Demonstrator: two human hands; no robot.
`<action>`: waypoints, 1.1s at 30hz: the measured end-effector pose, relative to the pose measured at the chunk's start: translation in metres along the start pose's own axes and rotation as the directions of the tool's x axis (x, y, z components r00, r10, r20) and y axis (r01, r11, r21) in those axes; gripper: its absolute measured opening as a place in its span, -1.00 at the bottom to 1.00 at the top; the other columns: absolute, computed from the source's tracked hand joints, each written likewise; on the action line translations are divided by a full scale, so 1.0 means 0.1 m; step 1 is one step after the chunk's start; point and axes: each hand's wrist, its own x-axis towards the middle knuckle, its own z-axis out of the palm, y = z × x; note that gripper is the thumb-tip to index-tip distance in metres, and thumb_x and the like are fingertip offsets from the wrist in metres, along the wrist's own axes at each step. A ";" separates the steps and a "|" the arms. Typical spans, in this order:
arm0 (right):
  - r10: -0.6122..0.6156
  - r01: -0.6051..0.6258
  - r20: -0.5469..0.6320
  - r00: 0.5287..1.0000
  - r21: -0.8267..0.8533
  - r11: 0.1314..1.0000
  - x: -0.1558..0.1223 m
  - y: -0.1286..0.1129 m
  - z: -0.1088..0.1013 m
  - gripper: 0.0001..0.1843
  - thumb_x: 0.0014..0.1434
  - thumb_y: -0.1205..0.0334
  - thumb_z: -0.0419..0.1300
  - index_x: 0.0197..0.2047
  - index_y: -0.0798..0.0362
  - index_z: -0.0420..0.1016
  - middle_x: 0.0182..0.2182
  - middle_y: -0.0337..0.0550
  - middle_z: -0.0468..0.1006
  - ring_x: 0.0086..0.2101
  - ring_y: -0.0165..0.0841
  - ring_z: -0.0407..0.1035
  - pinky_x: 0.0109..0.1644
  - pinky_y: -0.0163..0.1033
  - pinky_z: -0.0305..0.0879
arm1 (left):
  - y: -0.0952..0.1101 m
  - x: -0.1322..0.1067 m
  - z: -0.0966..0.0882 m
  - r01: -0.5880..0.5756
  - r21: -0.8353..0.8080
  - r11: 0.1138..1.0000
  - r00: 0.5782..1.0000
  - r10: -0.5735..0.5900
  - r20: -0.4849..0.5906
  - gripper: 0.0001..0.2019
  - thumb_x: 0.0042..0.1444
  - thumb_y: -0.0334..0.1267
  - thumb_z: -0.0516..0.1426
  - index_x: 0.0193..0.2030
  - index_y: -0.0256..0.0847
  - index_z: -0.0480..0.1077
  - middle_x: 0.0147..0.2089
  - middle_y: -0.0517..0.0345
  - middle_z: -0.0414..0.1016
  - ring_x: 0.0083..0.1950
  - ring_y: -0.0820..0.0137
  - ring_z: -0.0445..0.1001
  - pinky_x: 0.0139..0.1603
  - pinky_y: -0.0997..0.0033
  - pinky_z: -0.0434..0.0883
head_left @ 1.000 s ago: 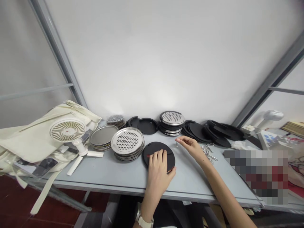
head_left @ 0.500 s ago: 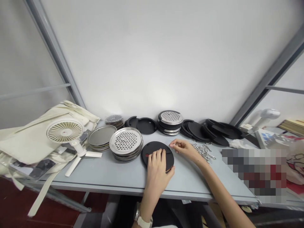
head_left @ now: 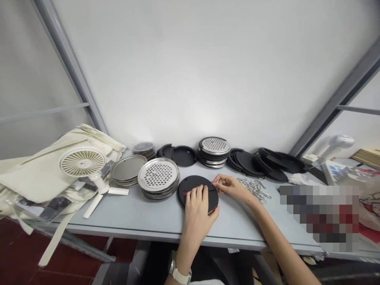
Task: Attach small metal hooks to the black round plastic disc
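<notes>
Flat round black disc (head_left: 192,181) lies on the grey table top (head_left: 142,225), close to the front edge. Red mark shows near its left side, thin slot runs across it. Left hand (head_left: 197,206) sits palm down on the disc, fingers extended and slightly spread, pressing it to the table. Not clenched, holding nothing. Forearm rises from the bottom of the frame, white-strapped wristwatch (head_left: 179,269) on the wrist.

Right hand (head_left: 230,188) reaches in from the lower right, forearm angled across the table, thumb and index pinched on a small metal clip (head_left: 213,184) at the disc's right rim. Other fingers loosely curled. Clip is too small to read its exact shape.

Just right of that hand: loose pile of silver metal clips (head_left: 255,190) on the table. Just left of the disc: stack of perforated stainless steel round plates (head_left: 158,174). Behind the disc, along the wall: black round moulded pieces (head_left: 184,156), a second perforated steel stack on black pieces (head_left: 214,145), more black rings and discs (head_left: 246,163). Further left: stack of plain steel discs (head_left: 127,168), white clip-on desk fan (head_left: 82,162), crumpled cream canvas bag (head_left: 38,186). Lower right of the table is pixelated, unreadable.
</notes>
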 end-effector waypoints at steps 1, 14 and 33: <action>0.000 0.000 0.007 1.000 0.004 1.000 0.00 0.00 0.00 -0.61 0.15 -0.09 0.22 -0.24 0.11 0.41 -0.58 -0.30 0.38 -0.54 -0.45 0.24 -0.46 -0.34 0.12 | 0.00 0.00 0.00 0.001 -0.002 1.000 1.000 -0.001 0.001 -0.46 0.12 -0.13 0.19 0.21 -0.29 0.23 0.17 -0.07 0.33 0.15 0.13 0.27 0.17 0.05 0.24; -0.035 0.022 0.106 0.994 0.128 0.992 -0.04 -0.03 0.03 -0.65 0.17 -0.04 0.22 -0.21 0.05 0.28 -0.59 -0.41 0.25 -0.54 -0.48 0.13 -0.42 -0.33 0.06 | 0.00 0.00 0.00 0.001 0.008 1.000 1.000 -0.001 -0.001 -0.44 0.10 -0.14 0.21 0.21 -0.30 0.23 0.16 -0.07 0.33 0.15 0.14 0.27 0.18 0.05 0.25; -0.019 -0.020 0.198 0.980 0.190 0.982 -0.06 0.00 0.00 -0.64 0.12 0.07 0.26 -0.19 0.01 0.16 -0.59 -0.45 0.28 -0.54 -0.49 0.15 -0.39 -0.32 0.11 | 0.00 0.00 -0.01 0.008 -0.002 1.000 1.000 -0.008 0.010 -0.44 0.12 -0.12 0.19 0.22 -0.29 0.22 0.17 -0.08 0.32 0.15 0.13 0.27 0.18 0.04 0.25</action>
